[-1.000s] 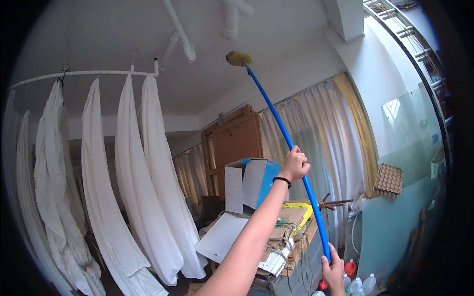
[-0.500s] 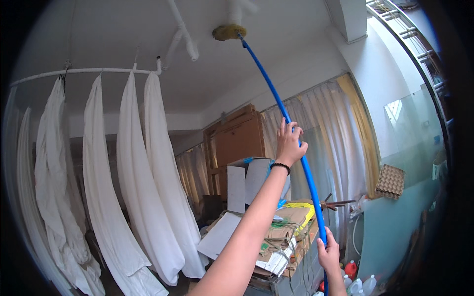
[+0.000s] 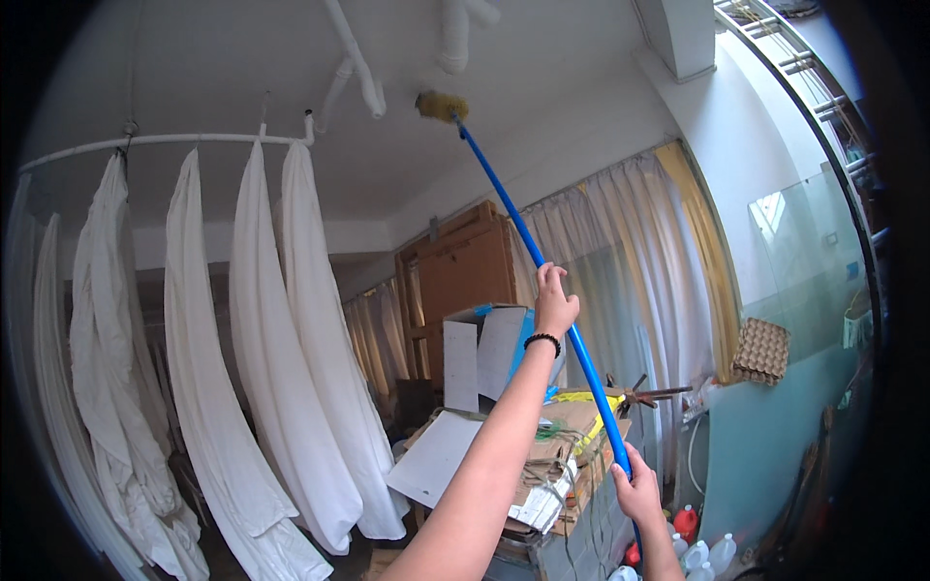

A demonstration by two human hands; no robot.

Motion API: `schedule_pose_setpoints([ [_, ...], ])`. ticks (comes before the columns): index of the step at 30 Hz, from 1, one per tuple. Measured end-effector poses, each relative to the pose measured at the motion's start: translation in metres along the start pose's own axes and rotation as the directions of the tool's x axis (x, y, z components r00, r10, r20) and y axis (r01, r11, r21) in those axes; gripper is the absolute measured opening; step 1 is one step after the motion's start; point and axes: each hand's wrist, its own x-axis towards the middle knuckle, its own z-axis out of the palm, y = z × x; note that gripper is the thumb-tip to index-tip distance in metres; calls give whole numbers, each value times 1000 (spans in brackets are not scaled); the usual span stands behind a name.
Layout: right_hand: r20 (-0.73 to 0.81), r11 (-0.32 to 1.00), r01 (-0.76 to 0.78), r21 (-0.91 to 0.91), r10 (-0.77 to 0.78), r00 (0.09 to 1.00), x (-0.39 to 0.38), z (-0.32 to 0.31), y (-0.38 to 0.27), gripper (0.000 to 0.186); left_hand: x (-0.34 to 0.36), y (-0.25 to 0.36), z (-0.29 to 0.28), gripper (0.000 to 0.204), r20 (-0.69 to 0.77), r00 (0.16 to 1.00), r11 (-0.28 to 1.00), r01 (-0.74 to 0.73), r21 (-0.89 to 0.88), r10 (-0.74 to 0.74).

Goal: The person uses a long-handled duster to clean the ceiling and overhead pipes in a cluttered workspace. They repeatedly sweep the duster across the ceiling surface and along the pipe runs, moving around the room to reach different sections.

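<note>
My left hand (image 3: 554, 308), with a dark bead bracelet at the wrist, is closed round the middle of a long blue pole (image 3: 503, 195). Lower down, my right hand (image 3: 635, 489) grips the same pole near the bottom of the picture. At the pole's upper end a fluffy yellow-brown duster head (image 3: 441, 107) is up by the white ceiling (image 3: 242, 58); whether it touches is hard to tell. White pipes (image 3: 453, 39) run just above and beside it.
Long white cloths (image 3: 262, 339) hang from a rail at left. Stacked cardboard (image 3: 581, 431), boards (image 3: 465, 252) and boxes stand before curtained windows. A metal ladder (image 3: 794, 60), glass panels (image 3: 765, 455), egg trays (image 3: 760, 349) and plastic jugs (image 3: 686, 518) are at right.
The duster head rose toward the pipes, then came back down and sits further left than a second ago. Both hands and the pole have shifted slightly left, and lower over the last half second.
</note>
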Motion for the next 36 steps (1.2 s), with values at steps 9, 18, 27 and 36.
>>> schedule_pose_setpoints([
  [9, 39, 998, 43, -37, -42, 998, -12, 7, -5, 46, -28, -22, -33, 35, 94, 992, 996, 82, -21, -80],
  [18, 38, 995, 45, 90, -49, 998, -13, 17, -22, 47, -20, -5, -40, 61, -291, 885, 906, 264, -330, -364],
  [27, 329, 983, -183, 10, 169, 929, -43, -27, -35, 75, -21, -8, -38, 56, -46, 840, 743, 451, -494, -541],
  [36, 365, 797, -298, -526, 528, 767, -169, -143, 30, 38, -1, -41, -32, 54, -118, 802, 761, 493, -422, -585],
])
